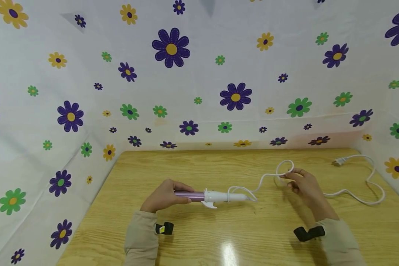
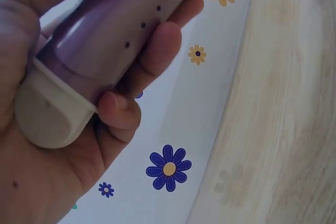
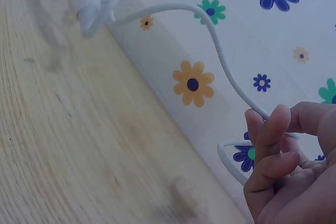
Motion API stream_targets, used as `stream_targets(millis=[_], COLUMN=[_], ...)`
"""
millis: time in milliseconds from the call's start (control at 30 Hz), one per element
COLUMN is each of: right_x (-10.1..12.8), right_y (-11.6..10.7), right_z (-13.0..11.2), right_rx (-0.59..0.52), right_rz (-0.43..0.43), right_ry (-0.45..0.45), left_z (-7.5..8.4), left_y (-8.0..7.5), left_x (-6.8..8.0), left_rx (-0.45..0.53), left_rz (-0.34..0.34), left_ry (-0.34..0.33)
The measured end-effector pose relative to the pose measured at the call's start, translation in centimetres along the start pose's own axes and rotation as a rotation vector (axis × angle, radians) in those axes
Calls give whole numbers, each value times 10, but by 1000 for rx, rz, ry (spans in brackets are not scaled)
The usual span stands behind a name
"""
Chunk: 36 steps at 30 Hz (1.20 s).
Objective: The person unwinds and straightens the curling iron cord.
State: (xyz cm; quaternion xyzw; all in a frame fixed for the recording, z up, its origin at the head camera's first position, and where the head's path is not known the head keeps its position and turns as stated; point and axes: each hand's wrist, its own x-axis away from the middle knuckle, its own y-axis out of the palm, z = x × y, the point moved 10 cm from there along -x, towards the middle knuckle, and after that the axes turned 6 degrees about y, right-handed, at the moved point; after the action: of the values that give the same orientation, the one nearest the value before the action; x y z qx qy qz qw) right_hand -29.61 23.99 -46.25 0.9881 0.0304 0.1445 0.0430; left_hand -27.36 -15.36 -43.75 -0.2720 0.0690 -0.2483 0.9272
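My left hand [image 1: 169, 195] grips the purple barrel of a curling iron [image 1: 216, 196], held level with its white handle pointing right. In the left wrist view, fingers curl round the purple barrel [image 2: 113, 30], which has a row of small dark holes; its pale end cap [image 2: 47, 111] lies against the palm. A white power cord [image 1: 261, 181] leaves the handle's end, with a loop of it round the handle. My right hand [image 1: 304, 186] pinches the cord between thumb and fingers, and a small loop stands up there. The right wrist view shows the cord [image 3: 218, 43] running from handle to fingertips.
Beyond the right hand, the rest of the cord curves across the wooden table [image 1: 186, 166] to a two-prong plug [image 1: 339, 161] at the back right. Flower-printed white sheeting [image 1: 199, 74] rises behind the table and along both sides.
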Motion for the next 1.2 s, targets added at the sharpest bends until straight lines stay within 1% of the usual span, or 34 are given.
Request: stream_targets(millis=[167,333,400,500,633,800,900,1000,1067,1200], right_x=[11,27,33,41,47,51,50,48,46,42], right_y=[10,22,24,20,4,-18,-30,-42,-48,-59], right_z=[-10,-25,-31,-34,-27,-14,-5,3,8,15], right_rx=[-70,-145,-149,-123,-107,-129,-80,-39,-51,-115], right_rz=[-93,-234,-277,-312,-328,-355,-326,-281,-273,-270], right_ry=[-43,-116,-146,-182,-180,-153,-136,-108,-88,-69], left_z=[-5,-8,-8,-7,-7,-12,-14,-14,-15,-18], left_y=[-1,-2,-3,-7,-16,-30,-38,-45,-50,-57], left_x=[0,-1,-2,-1,0,6,12,17,20,25], left_rx=[-4,-15,-33,-72,-81,4,60,75,75,72], left_rz=[23,41,54,87,146,201,231,259,269,287], left_ry=[-35,-35,-28,-16,-15,-33,-50,-57,-56,-47])
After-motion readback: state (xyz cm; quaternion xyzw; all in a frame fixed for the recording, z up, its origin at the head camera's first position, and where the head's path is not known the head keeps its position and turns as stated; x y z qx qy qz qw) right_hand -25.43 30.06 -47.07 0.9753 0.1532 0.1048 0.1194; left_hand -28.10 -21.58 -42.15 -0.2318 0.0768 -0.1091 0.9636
